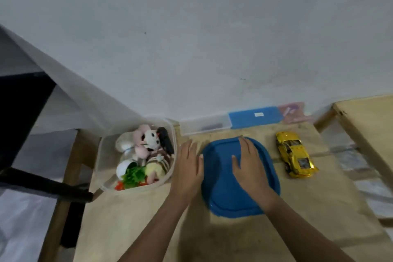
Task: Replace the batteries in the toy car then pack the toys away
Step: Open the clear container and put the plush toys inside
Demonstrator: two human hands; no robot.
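A: What's in front of the person?

B: Pale wooden worktop (244,238) against a white wall. Centre: a flat blue plastic lid w/ rounded corners (225,195), lying flat. The right hand (251,164) rests palm-down on top of it, fingers spread flat, gripping nothing. The left hand (189,166) lies flat just beside the lid's left edge, also spread & empty, thumb touching the rim.

A: And the toys?

B: Left of the hands, a clear plastic tub w/ rounded corners (106,149), uncovered, full of soft plush toys & small plastic bits. Right of the lid, apart from it, a shiny yellow toy car (296,154) stands on its wheels on the worktop, not in the tub. At the back by the wall: a clear narrow box & a blue oblong case (254,117).

A: How would things handle?

B: Judging only: lid looks light, thin, a bit bendy; best taken at opposite edges. Car looks hard, glossy, maybe slippery; grip across its sides mid-body. Can't tell battery hatch position, underside hidden.
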